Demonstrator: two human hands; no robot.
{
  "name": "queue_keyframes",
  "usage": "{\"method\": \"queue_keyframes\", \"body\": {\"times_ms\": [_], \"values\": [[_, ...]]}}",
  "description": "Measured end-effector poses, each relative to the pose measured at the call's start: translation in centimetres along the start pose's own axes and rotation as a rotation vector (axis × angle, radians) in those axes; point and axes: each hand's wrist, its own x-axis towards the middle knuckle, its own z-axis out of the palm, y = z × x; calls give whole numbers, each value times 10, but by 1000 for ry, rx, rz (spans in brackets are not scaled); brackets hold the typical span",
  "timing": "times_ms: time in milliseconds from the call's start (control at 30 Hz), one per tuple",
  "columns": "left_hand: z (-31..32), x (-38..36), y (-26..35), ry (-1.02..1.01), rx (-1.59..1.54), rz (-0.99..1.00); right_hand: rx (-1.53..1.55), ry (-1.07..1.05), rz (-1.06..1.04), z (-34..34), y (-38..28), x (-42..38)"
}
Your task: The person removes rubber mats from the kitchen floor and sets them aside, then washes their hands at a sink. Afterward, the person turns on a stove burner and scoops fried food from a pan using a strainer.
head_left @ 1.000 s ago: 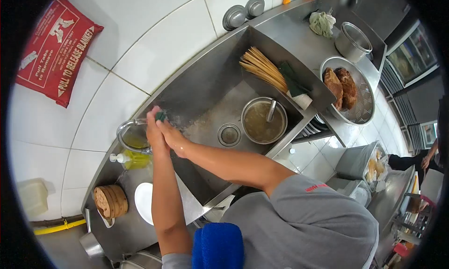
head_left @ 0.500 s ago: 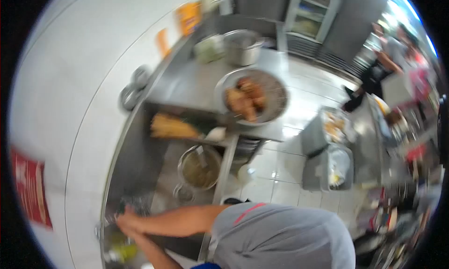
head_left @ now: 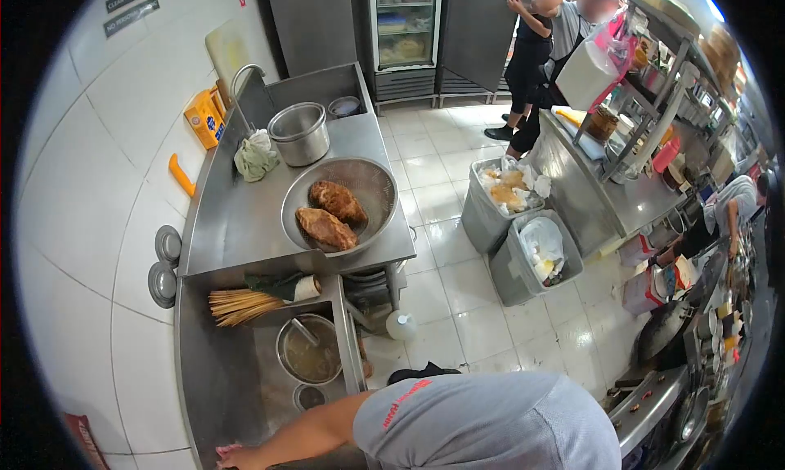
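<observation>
Head view: right hand [head_left: 237,457] low over the steel sink [head_left: 214,368], near left, fingers too cut off for me to tell their spread or hold. The gaze has swung toward the colander [head_left: 376,194] beyond the pot [head_left: 280,355], losing the left hand and most handwork.

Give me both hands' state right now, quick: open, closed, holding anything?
Left hand: not visible; cannot be told.
Right hand: partly cut off by the bottom edge; open, closed or holding cannot be told.
</observation>
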Motion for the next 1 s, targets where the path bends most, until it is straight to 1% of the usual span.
{"method": "queue_keyframes", "body": {"times_ms": [33, 100, 167, 233, 367, 533, 633, 733, 833, 900, 967, 1000], "values": [[0, 4, -3, 8, 4, -1, -2, 1, -1, 11, 6, 16], [-1, 8, -5, 22, 12, -4, -23, 2, 223, 57, 39, 64], [-5, 16, -8, 41, 23, -8, 46, -82, 110, 42, 40, 64], [-13, 22, -13, 63, 39, -9, 73, -106, 79, 35, 41, 66], [-31, 37, -26, 111, 65, -11, 78, -110, 67, 33, 41, 66], [-60, 65, -58, 169, 105, 2, 80, -99, 62, 32, 35, 50], [-106, 101, -100, 215, 94, 41, 75, -81, 69, 29, 28, 39], [-80, 67, -67, 165, 97, -34, 86, -92, 73, 38, 32, 45], [-52, 33, -34, 74, 34, -116, 113, -107, 79, 44, 38, 52], [-42, 19, -19, 11, -21, -183, 139, -130, 76, 51, 37, 47], [-42, 5, -2, -2, -63, -235, 190, -190, 62, 70, 22, 37], [-42, 0, 3, -4, -89, -256, 198, -203, 56, 68, 18, 34]]}}
